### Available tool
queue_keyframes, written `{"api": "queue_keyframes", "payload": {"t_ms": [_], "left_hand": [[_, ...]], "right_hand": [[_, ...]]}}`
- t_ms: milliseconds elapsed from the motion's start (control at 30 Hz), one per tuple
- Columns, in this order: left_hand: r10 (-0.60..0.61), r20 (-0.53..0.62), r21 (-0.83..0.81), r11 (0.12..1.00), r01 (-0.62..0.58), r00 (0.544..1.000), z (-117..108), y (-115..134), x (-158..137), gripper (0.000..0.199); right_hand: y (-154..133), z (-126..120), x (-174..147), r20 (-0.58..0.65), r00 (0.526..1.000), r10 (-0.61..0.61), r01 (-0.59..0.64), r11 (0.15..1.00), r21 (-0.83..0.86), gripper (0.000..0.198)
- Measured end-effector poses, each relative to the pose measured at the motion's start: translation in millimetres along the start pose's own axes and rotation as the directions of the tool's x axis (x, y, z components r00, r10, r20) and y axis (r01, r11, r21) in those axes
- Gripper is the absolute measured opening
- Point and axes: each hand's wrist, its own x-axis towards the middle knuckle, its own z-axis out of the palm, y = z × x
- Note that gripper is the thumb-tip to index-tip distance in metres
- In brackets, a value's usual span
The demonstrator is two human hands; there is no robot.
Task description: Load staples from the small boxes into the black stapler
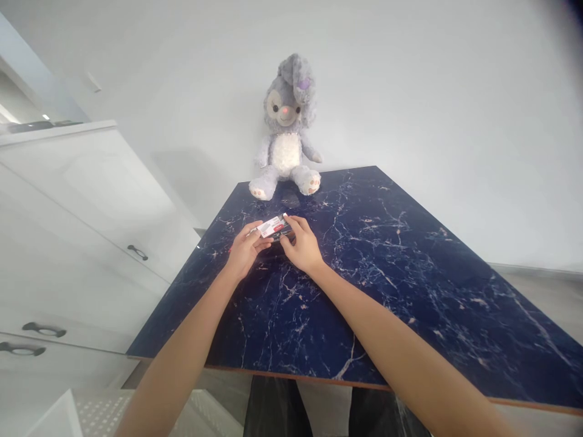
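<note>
Between my two hands is a small printed box (273, 226), white on top with a red patch and a black side. My left hand (245, 247) grips its left end, thumb on top and fingers underneath. At the other end, my right hand (303, 243) has its fingertips on the far right corner and its thumb at the near side. The box is tilted and held just over the blue marble-patterned table (373, 273). A bit of something red shows beside my left hand, too small to make out. The print on the box is too small to read.
A grey plush rabbit (286, 152) sits at the table's back edge against the white wall (432, 109). White cabinets with dark handles (138, 252) stand along the left. A white perforated item (102, 409) is low at the front left, below the table edge.
</note>
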Motion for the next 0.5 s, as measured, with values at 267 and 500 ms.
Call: {"api": "queue_keyframes", "payload": {"t_ms": [267, 500], "left_hand": [[-0.145, 0.216, 0.169, 0.98, 0.11, 0.966, 4.9, -2.9, -5.6, 0.034], [-0.123, 0.246, 0.334, 0.942, 0.035, 0.961, 3.1, -6.8, -5.6, 0.071]], "right_hand": [[-8.5, -4.8, -0.2, -0.038, 0.999, -0.021, 0.025, 0.991, 0.131, 0.042], [-6.0, -6.2, 3.4, -0.115, 0.989, 0.095, -0.063, 0.966, 0.249, 0.03]]}}
